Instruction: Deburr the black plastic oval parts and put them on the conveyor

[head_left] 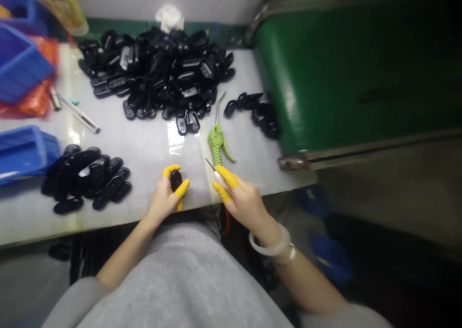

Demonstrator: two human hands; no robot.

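My left hand [166, 196], with yellow finger cots on thumb and fingers, pinches a small black oval plastic part [176, 179] at the near edge of the white table [151, 145]. My right hand [238, 198], also in yellow cots and with a pale bangle at the wrist, is closed on a thin dark pointed tool [210, 164] whose tip points up and left toward the part. A green air blow gun [218, 140] lies on the table just beyond my right hand.
A big heap of black parts [159, 70] fills the table's far middle. A smaller pile [88, 176] lies at left, a few more [254, 111] at right. Blue bins [21, 150] stand at left. A green machine housing [353, 73] borders the right.
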